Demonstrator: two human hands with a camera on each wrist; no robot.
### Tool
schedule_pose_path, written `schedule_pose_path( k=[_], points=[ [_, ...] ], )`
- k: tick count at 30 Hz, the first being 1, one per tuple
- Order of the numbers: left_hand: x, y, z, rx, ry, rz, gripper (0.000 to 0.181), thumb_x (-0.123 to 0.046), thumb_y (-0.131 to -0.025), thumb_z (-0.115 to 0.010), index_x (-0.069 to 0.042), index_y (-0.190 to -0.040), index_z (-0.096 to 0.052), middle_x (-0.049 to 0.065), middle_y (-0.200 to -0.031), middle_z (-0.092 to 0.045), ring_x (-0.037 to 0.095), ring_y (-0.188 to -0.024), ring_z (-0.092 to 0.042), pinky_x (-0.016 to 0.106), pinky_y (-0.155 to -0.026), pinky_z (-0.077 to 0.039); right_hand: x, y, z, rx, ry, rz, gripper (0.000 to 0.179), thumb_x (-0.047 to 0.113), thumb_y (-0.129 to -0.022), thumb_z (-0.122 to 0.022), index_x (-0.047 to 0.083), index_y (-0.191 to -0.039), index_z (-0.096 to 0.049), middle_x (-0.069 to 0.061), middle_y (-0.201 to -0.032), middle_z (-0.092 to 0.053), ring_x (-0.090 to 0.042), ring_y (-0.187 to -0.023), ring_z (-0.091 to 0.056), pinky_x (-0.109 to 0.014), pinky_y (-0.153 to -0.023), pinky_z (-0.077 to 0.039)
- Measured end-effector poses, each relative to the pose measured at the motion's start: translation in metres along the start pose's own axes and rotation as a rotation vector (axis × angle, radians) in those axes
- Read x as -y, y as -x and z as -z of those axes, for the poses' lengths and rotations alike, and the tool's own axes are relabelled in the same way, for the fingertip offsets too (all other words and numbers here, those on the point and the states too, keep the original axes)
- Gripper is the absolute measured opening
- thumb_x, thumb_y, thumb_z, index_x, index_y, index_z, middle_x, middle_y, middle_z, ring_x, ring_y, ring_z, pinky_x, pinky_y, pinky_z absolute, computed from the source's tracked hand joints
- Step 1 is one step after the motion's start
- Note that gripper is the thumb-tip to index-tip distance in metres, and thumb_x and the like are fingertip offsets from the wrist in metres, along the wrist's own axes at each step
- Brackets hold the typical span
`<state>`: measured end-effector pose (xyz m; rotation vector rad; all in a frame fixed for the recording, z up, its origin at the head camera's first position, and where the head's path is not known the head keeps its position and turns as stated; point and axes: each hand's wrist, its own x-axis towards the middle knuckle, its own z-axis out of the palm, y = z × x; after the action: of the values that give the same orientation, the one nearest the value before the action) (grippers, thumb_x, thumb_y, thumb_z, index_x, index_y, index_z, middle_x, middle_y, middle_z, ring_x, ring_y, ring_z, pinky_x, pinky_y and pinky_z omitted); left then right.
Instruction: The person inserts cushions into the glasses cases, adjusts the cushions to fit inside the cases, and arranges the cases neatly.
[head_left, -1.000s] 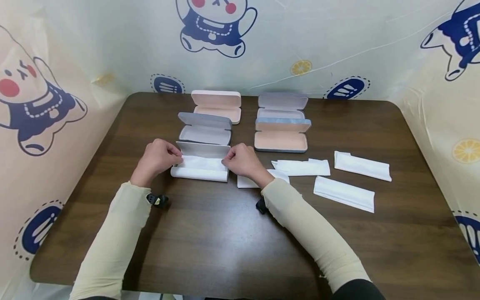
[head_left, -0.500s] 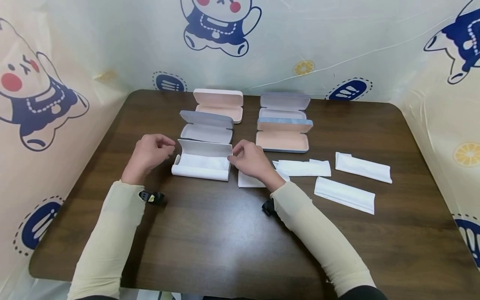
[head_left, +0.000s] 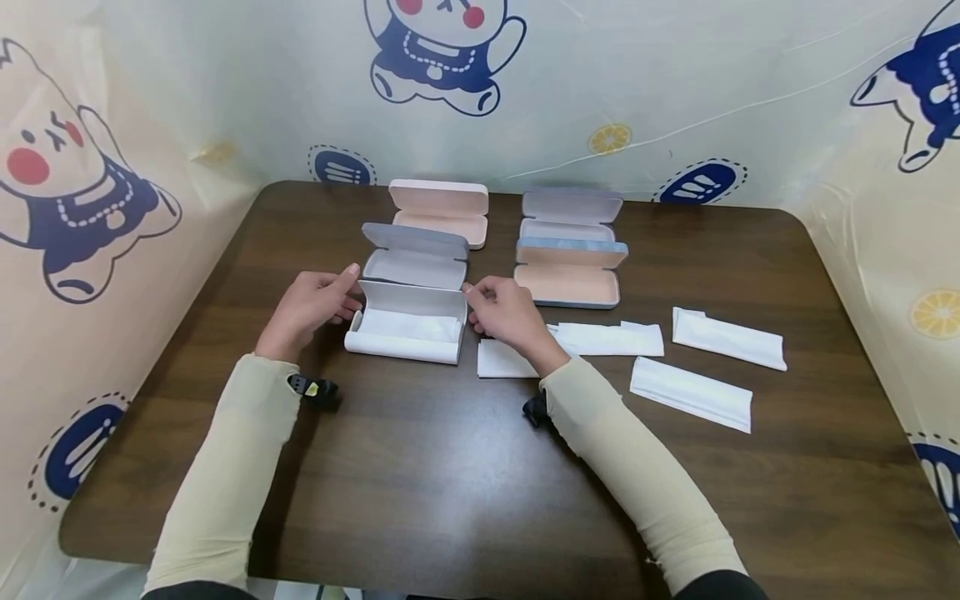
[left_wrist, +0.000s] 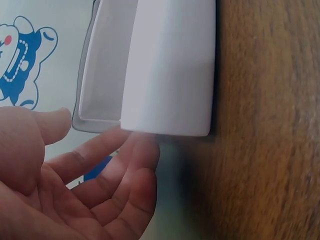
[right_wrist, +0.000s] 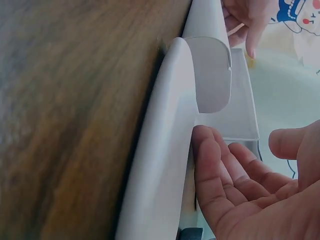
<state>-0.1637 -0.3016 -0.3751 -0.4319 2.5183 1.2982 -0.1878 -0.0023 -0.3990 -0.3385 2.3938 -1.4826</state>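
Observation:
A white glasses case (head_left: 402,347) stands with its lid up, a white folded cloth (head_left: 412,325) lying inside. Its lid (head_left: 412,294) leans back toward the grey-blue case behind. My left hand (head_left: 309,310) is at the case's left end; in the left wrist view its loosely bent fingertips (left_wrist: 145,150) meet that end, thumb apart. At the opposite end is my right hand (head_left: 510,315), fingertips (right_wrist: 204,135) right by the case's end wall and lid, thumb spread away. Neither hand grips anything. Under my right wrist lies another folded white cloth (head_left: 501,360).
Behind stand several more open cases: a grey-blue one (head_left: 415,267), a pink one (head_left: 441,223), a lavender one (head_left: 567,227) and a blue one with peach lining (head_left: 566,286). More folded white cloths (head_left: 690,393) lie on the brown table (head_left: 420,475) to the right.
Both hands were pinching the cloth inside the white case and have let go of it. My left hand drew off leftward, then came back to the case's left end.

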Motion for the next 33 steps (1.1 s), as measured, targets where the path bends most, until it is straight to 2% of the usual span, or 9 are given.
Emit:
schedule_pose_path(
  k=[6,13,17,21,24,30,33],
  points=[
    [0.000,0.001,-0.004,0.017,0.002,0.009,0.070,-0.058,-0.102,-0.045,0.002,-0.137,-0.055,0.025,-0.128,-0.057,0.037,-0.106,-0.059,0.046,-0.095,-0.049,0.001,0.000,-0.006,-0.017,0.033,0.052,0.038,0.039,-0.104,-0.055,0.004,-0.103,-0.069,-0.008,-0.081,-0.072,-0.022,-0.070,-0.067,-0.034,-0.062,-0.051],
    [0.006,0.006,0.000,0.060,0.016,-0.029,0.068,-0.055,-0.103,-0.046,0.002,-0.140,-0.051,0.025,-0.131,-0.056,0.037,-0.110,-0.059,0.049,-0.099,-0.047,0.000,0.002,-0.009,-0.030,0.078,0.103,0.030,0.036,-0.103,-0.057,0.008,-0.098,-0.068,-0.005,-0.071,-0.069,-0.020,-0.059,-0.060,-0.033,-0.055,-0.045],
    [0.007,0.008,0.002,0.070,0.023,-0.040,0.068,-0.055,-0.101,-0.049,0.001,-0.141,-0.051,0.024,-0.133,-0.055,0.037,-0.113,-0.058,0.050,-0.101,-0.046,0.001,0.004,-0.008,-0.032,0.075,0.113,0.025,0.032,-0.103,-0.057,0.011,-0.096,-0.068,-0.003,-0.082,-0.072,-0.019,-0.058,-0.057,-0.032,-0.053,-0.043],
    [0.006,0.011,0.003,0.078,0.007,-0.052,0.065,-0.051,-0.102,-0.051,0.002,-0.140,-0.052,0.025,-0.133,-0.055,0.038,-0.113,-0.059,0.051,-0.102,-0.045,0.001,0.007,-0.007,-0.021,0.083,0.122,0.024,0.031,-0.102,-0.058,0.011,-0.096,-0.069,-0.004,-0.089,-0.072,-0.019,-0.061,-0.058,-0.033,-0.054,-0.044],
    [0.007,0.014,0.004,0.084,-0.007,-0.072,0.063,-0.049,-0.102,-0.053,0.002,-0.139,-0.053,0.025,-0.132,-0.056,0.037,-0.112,-0.060,0.049,-0.100,-0.047,0.001,0.009,-0.006,-0.007,0.091,0.120,0.025,0.035,-0.101,-0.060,0.012,-0.098,-0.069,-0.006,-0.087,-0.071,-0.019,-0.066,-0.060,-0.034,-0.057,-0.047],
    [0.010,0.021,0.009,0.097,-0.028,-0.109,0.063,-0.049,-0.100,-0.059,0.001,-0.138,-0.056,0.023,-0.128,-0.061,0.034,-0.110,-0.063,0.046,-0.098,-0.049,0.001,0.012,-0.001,0.016,0.119,0.139,0.023,0.039,-0.096,-0.067,0.017,-0.091,-0.071,0.003,-0.087,-0.070,-0.014,-0.080,-0.065,-0.035,-0.066,-0.051],
    [0.012,0.026,0.013,0.113,-0.055,-0.123,0.058,-0.046,-0.099,-0.062,-0.002,-0.136,-0.060,0.020,-0.126,-0.063,0.034,-0.110,-0.062,0.048,-0.101,-0.046,0.000,0.011,0.003,0.053,0.131,0.155,0.022,0.038,-0.094,-0.071,0.016,-0.097,-0.073,0.005,-0.093,-0.072,-0.010,-0.089,-0.066,-0.035,-0.074,-0.053]
  ],
)
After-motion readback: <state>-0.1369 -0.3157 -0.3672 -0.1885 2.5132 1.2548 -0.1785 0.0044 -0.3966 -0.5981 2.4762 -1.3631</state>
